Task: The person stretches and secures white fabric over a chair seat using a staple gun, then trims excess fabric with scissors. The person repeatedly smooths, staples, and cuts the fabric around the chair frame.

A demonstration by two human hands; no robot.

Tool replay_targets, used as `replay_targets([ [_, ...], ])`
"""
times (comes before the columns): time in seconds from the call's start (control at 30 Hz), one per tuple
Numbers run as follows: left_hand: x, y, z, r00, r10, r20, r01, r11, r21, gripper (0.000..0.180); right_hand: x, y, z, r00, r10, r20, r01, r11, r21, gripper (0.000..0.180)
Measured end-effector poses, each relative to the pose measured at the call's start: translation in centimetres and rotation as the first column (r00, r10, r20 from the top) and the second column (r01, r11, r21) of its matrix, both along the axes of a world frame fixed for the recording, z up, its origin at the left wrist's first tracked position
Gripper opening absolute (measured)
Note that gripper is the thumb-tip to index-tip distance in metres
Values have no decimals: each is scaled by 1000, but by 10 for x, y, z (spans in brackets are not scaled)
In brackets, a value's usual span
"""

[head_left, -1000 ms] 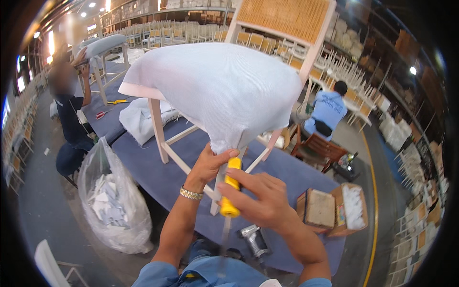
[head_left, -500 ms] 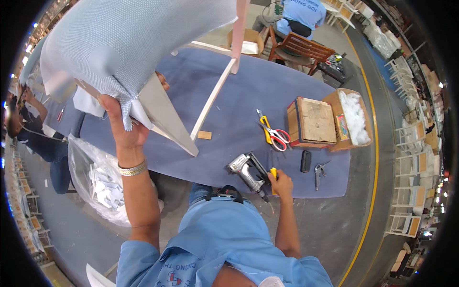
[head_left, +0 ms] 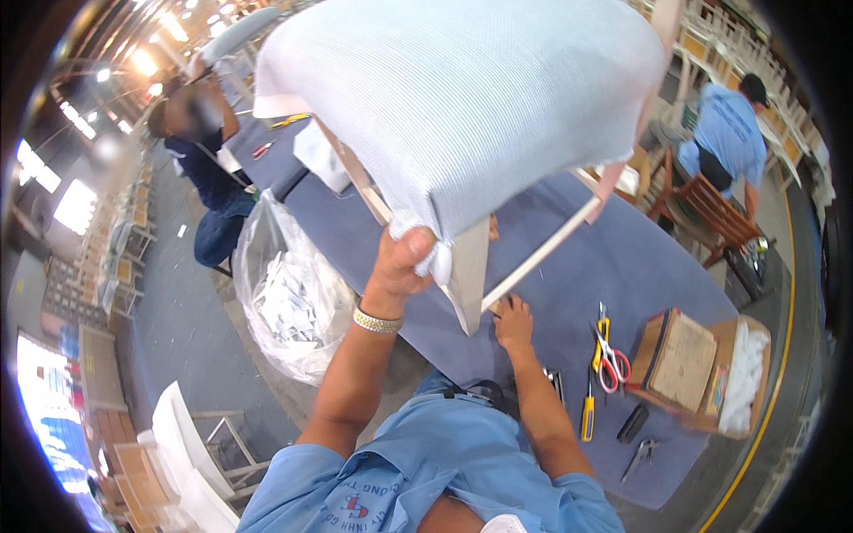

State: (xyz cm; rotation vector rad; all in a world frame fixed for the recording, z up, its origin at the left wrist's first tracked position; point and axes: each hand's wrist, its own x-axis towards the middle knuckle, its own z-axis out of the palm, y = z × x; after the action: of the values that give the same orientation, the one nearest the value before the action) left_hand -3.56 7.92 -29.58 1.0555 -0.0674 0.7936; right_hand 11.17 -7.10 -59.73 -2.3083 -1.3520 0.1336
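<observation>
A chair (head_left: 462,107) with a pale blue fabric-covered seat and whitish wooden legs is tilted over the table. My left hand (head_left: 404,266) is closed on the loose fabric (head_left: 435,265) at the seat's near corner, beside the leg. By the foot of that leg, my right hand (head_left: 514,322) rests low on the table, fingers curled over a small wooden block (head_left: 497,308), which they mostly hide. The yellow-handled screwdriver (head_left: 588,417) lies to the right of my forearm. A staple gun (head_left: 554,384) shows only in part behind that forearm.
Red-handled scissors (head_left: 613,366), a black case (head_left: 633,424) and an air blow gun (head_left: 640,457) lie on the blue-covered table (head_left: 569,275). Boxes (head_left: 682,360) stand at right. A plastic bag of scraps (head_left: 289,302) is at left. Two other people work nearby.
My right hand has let go of the screwdriver and moved left and away from me to the wooden block. My left hand still grips the fabric. The view has turned leftward.
</observation>
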Motion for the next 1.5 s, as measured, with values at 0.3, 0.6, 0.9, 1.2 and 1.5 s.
replay_targets([
  [0.3,3,-9,32,999,-29,-34,32,995,92,85,14,-62,-4,771,-149,-619,129,989,-77,23],
  [0.6,3,-18,36,997,-70,40,65,991,114,72,-5,-66,333,736,489,-468,158,548,821,25],
  [0.9,-3,-36,53,996,87,-37,-82,990,114,68,-46,-24,411,911,412,17,-259,541,800,14],
  [1.2,-1,-32,50,996,15,85,-25,992,125,65,-50,-16,413,956,294,2,-198,638,744,18],
  [1.5,-4,-31,53,990,-47,132,34,995,94,69,-50,-13,416,953,301,17,-219,653,725,23],
])
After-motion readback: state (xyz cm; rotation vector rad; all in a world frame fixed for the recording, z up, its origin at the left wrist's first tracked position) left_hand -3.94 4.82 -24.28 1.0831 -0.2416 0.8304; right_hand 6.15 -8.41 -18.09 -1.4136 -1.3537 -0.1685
